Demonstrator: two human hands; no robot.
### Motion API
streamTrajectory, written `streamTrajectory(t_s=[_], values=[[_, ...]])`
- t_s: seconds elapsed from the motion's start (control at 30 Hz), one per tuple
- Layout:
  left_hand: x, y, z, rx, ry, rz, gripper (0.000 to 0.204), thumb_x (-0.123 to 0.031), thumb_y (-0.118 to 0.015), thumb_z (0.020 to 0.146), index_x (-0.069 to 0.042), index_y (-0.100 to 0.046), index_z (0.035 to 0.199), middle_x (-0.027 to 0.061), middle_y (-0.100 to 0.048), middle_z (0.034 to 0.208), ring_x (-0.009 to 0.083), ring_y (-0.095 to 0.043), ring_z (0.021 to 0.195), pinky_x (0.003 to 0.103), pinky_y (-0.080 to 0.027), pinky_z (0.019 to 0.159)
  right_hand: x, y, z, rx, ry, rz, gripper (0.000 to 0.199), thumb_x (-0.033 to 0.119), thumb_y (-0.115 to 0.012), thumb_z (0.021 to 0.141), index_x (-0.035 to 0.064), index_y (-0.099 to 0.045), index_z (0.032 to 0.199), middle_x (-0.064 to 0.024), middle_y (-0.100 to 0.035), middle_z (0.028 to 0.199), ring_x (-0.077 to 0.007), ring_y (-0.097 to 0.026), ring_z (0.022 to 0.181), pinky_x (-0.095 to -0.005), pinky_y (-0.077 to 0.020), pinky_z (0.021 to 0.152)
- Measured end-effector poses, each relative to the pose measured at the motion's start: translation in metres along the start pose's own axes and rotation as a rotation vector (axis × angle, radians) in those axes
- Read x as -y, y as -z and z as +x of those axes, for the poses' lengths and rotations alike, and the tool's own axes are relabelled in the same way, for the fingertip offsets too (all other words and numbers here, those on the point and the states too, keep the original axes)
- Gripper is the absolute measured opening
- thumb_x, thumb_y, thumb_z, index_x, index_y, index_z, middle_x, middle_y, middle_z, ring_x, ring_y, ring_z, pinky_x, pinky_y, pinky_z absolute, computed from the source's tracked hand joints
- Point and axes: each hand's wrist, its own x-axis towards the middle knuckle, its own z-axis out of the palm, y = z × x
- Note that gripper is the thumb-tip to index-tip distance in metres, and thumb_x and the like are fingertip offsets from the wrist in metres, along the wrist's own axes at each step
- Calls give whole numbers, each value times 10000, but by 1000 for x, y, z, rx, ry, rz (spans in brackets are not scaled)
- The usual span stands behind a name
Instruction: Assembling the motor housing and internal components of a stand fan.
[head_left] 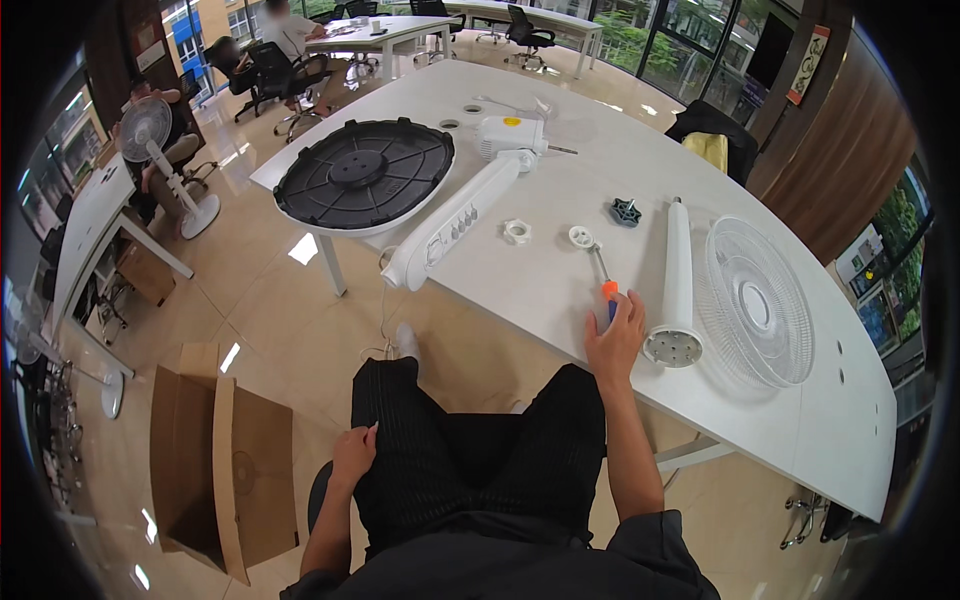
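Observation:
On the white table, my right hand has its fingers round the handle of an orange and blue screwdriver. The screwdriver's shaft points away from me, its tip by a small white round part. My left hand rests on my left thigh with curled fingers and nothing visible in it. Right of the screwdriver lies a white fan pole. A dark knob and a white ring nut are farther off. A fan motor head lies joined to a white control column.
A black-topped round fan base sits at the table's left edge. Beyond the pole lies a wire fan guard. An open cardboard box stands on the floor at left. Farther off are an assembled fan, chairs and seated people.

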Motion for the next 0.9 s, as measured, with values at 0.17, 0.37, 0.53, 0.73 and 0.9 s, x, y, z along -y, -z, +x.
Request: streamTrajectory(t_s=[0.17, 0.37, 0.53, 0.73, 0.9], values=[[2, -10, -8, -109, 20, 38, 392, -269, -575, 1030, 21, -654, 779, 219, -631, 702, 390, -625, 639, 474, -491, 617, 13, 4, 1, -97, 126, -27, 455, 118, -787, 821, 37, -587, 1222, -226, -515, 1367, -432, -525, 1259, -501, -445, 1032], [2, -9, -6, -103, 19, 25, 400, -278, -578, 1030, 10, -647, 761, 216, -620, 665, 385, -631, 602, 470, -495, 573, 53, -3, -53, -137, 219, 431, 343, 89, -806, 806, 11, -635, 1092, -192, -654, 1112, -376, -633, 1044, -416, -504, 916], [-8, -9, -4, -148, 45, 105, 402, -277, -583, 1029, -8, -637, 735, 191, -622, 637, 363, -650, 585, 458, -509, 555, 112, -102, -120, 589, -133, 901, 419, 165, -860, 786, 0, -644, 1105, -146, -694, 978, -247, -685, 861, -352, -548, 799], [-7, -18, 0, -133, 101, 151, 386, -268, -572, 1030, -32, -620, 728, 166, -630, 622, 356, -662, 582, 475, -521, 553, 154, -304, -127, 834, -207, 685, 947, 425, -894, 738, 6, -438, 1454, -247, -591, 1331, -343, -625, 1193, -435, -522, 984], [-7, -22, 1, -140, 110, 117, 381, -267, -571, 1027, -39, -617, 725, 165, -631, 620, 364, -665, 580, 489, -517, 544, 162, -411, -111, 917, -216, 544, 903, 511, -833, 784, 43, -464, 1463, -250, -552, 1421, -330, -592, 1268, -416, -487, 1037]])
